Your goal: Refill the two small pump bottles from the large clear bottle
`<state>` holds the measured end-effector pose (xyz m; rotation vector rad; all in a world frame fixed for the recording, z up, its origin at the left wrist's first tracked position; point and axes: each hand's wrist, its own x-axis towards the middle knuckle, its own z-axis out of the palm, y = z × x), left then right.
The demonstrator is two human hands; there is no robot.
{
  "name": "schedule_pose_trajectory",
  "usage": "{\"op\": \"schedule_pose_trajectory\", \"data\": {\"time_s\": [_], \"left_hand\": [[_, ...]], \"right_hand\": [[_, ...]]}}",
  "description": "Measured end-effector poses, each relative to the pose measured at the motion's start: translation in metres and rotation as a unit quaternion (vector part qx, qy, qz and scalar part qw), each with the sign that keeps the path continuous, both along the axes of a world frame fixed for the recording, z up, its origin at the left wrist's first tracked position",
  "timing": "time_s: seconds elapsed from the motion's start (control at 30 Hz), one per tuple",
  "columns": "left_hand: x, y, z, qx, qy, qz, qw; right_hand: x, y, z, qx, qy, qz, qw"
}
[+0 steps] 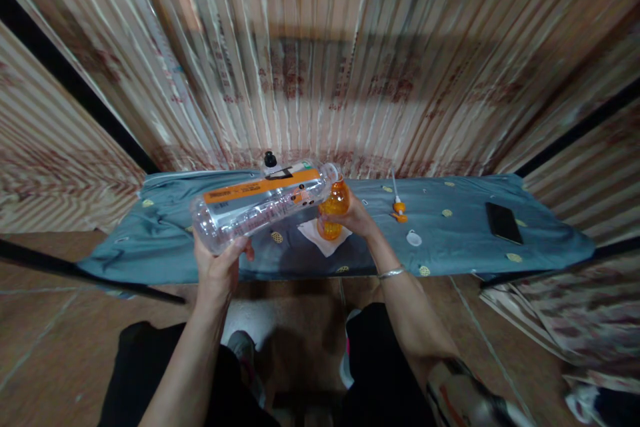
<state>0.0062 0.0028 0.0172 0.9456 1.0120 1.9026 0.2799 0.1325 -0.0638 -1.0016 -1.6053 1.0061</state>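
My left hand (220, 260) grips the base end of a large clear plastic bottle (250, 203) with an orange and silver label. The bottle is tilted nearly level, its open neck pointing right. Its mouth meets the top of a small orange bottle (334, 203); whether the two touch I cannot tell. Around the orange bottle my right hand (353, 215) is closed. Beneath it lies a white tissue (324, 240). To the right rests an orange pump head (399, 211) with a white tube. Near it is a small whitish disc (413, 237).
A narrow bench covered in blue-green patterned cloth (450, 233) spans the view. At its right end lies a dark flat object (503, 222). Behind the large bottle stands a container with a black top (270, 159). Striped curtain sheets (320, 80) hang behind, and black poles (75, 73) frame both sides.
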Motion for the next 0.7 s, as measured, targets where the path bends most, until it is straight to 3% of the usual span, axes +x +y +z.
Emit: {"op": "schedule_pose_trajectory", "data": {"time_s": [0.7], "left_hand": [[0.0016, -0.0011, 0.0029, -0.004, -0.001, 0.004, 1.0]], "right_hand": [[-0.0009, -0.0025, 0.0054, 0.003, -0.007, -0.012, 1.0]]}}
